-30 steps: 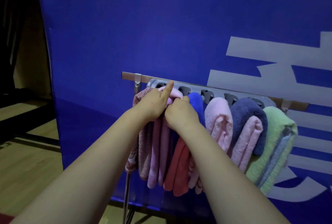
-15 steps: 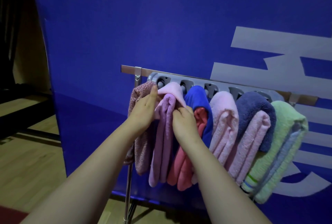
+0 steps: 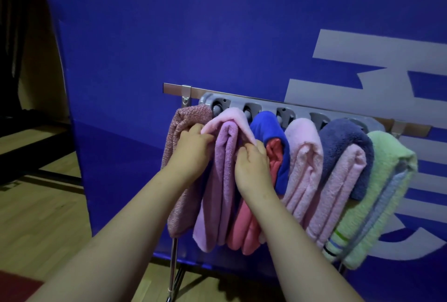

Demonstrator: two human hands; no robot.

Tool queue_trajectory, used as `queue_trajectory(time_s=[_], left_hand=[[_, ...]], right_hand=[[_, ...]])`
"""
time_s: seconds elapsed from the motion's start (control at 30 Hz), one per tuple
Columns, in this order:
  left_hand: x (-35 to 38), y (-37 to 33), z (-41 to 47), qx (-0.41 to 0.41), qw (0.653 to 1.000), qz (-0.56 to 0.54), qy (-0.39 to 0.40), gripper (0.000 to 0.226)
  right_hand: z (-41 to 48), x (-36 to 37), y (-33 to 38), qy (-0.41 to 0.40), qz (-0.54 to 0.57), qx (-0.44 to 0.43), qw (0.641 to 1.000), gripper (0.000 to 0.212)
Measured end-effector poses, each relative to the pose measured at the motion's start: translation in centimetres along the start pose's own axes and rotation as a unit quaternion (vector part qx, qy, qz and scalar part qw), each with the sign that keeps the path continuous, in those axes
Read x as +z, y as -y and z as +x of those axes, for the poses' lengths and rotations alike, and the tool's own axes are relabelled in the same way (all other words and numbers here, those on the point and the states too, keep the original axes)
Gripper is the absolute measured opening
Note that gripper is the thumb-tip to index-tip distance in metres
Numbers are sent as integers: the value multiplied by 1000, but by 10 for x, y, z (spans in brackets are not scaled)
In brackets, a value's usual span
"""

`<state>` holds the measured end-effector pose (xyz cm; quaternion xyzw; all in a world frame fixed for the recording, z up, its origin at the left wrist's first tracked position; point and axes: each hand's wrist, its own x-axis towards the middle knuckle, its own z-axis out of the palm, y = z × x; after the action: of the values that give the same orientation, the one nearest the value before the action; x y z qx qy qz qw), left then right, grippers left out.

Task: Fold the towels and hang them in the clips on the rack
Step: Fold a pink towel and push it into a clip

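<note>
Speckled brown-pink towel (image 3: 180,156), light pink towel over lilac (image 3: 225,180), royal blue over coral (image 3: 268,130), navy (image 3: 346,142), striped pale green terry towel (image 3: 377,192); grey clip rack (image 3: 263,108).

L hand (image 3: 193,147): bare; back of hand & finger backs in view, skin smooth, knuckles only faintly marked.
R hand (image 3: 251,168): bare; back of hand in view, knuckle row shows plainer, faint crease at wrist.
L forearm (image 3: 125,229): bare skin right to frame edge; smooth, rounded, looks broader nr cam (wide-angle).
R forearm (image 3: 290,241): bare skin to frame edge; smooth, rounded, also broader nr cam.
Nails: too dim/small to tell.
Light: dim, slight bluish cast on both arms.
</note>
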<state>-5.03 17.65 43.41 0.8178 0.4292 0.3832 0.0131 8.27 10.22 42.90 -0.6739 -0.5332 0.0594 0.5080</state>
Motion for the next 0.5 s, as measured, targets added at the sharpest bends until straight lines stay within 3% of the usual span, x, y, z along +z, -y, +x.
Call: queue_trajectory(time_s=[0.07,0.13,0.2,0.3,0.4,0.5], left_hand=[[3,-2,1,-27,997,76,20,33],[4,-7,0,-63,995,65,33,41],[5,-10,-2,-74,993,-65,58,57],[8,-15,-7,-131,926,-349,64,75],[6,-28,-15,-155,898,-396,108,87],[4,-38,-19,-164,891,-409,108,76]], right_hand=[[-2,1,-2,-5,-44,-8,999,41],[-3,2,-4,2,-61,-13,998,46],[-4,3,-4,23,-56,-18,998,51],[-5,5,-7,65,-69,-29,995,56],[-8,6,-8,94,-101,-32,990,68],[-11,6,-7,104,-130,-17,986,76]])
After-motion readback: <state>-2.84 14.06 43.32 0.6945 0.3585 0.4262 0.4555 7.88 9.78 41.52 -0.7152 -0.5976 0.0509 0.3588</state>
